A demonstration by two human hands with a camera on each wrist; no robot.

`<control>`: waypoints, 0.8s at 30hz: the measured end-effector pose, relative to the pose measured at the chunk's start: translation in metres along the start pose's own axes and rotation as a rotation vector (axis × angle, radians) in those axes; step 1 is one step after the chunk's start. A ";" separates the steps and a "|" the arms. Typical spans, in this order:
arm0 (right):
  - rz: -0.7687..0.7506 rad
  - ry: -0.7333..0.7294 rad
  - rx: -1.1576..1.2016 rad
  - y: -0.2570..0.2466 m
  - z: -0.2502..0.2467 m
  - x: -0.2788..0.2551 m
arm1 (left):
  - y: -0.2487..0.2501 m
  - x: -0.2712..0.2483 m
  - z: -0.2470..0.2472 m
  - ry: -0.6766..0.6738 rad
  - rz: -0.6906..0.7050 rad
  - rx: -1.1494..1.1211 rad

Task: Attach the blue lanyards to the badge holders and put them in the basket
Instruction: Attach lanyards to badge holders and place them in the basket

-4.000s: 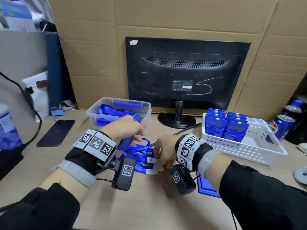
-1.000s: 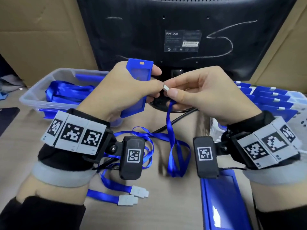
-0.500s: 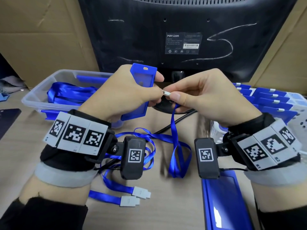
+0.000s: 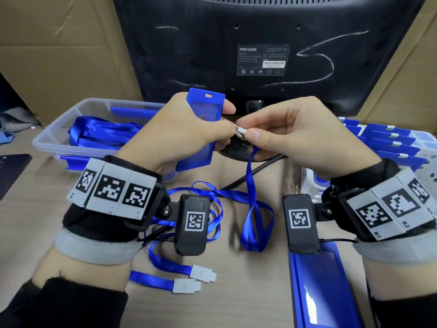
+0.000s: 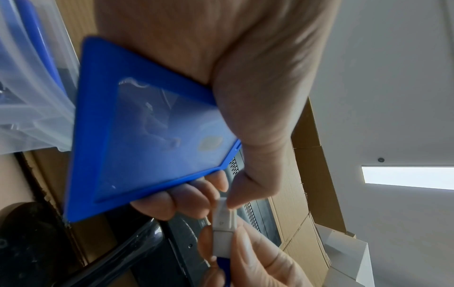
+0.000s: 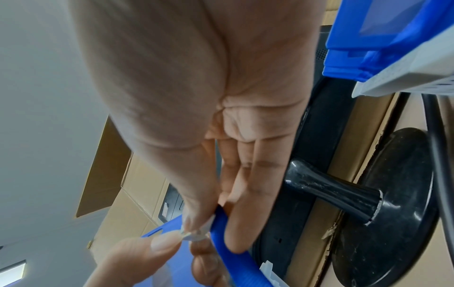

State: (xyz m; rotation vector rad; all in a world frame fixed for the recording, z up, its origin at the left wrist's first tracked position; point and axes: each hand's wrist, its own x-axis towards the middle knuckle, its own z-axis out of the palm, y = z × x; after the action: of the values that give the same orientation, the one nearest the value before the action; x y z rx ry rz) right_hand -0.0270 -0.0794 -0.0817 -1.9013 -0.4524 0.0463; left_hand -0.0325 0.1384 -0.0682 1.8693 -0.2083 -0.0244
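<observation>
My left hand (image 4: 189, 129) grips a blue badge holder (image 4: 205, 102) upright, slot end up, and its thumb and forefinger also pinch the tip of a white lanyard clip (image 4: 240, 133). My right hand (image 4: 295, 133) pinches the other end of that clip (image 5: 223, 229) between thumb and forefinger. The blue lanyard strap (image 4: 251, 200) hangs from the clip down to the table in loops. In the left wrist view the badge holder (image 5: 147, 136) lies against the palm. In the right wrist view the strap (image 6: 230, 250) runs beneath the fingers.
A clear tub (image 4: 59, 147) of blue lanyards stands at the left. The white basket (image 4: 307, 183) with several finished badge holders stands at the right. Two more lanyards with white clips (image 4: 201, 273) lie on the table, and another badge holder (image 4: 319, 292) lies near my right wrist. A monitor (image 4: 260, 43) stands behind.
Four seconds ago both hands were low over the lanyards on the table; they have since lifted the holder and one clip. In the last second the hands barely moved.
</observation>
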 end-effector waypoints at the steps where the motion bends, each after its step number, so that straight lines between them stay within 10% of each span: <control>1: -0.005 0.013 -0.006 0.000 -0.001 0.000 | 0.000 0.000 0.000 -0.005 -0.002 0.000; 24: -0.144 0.137 0.055 -0.003 -0.001 0.001 | 0.001 -0.001 0.003 -0.180 -0.011 -0.213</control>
State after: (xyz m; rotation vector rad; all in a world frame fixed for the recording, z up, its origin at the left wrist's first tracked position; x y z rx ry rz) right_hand -0.0267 -0.0791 -0.0782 -1.8002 -0.4881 -0.1637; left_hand -0.0339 0.1349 -0.0682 1.6557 -0.3076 -0.2147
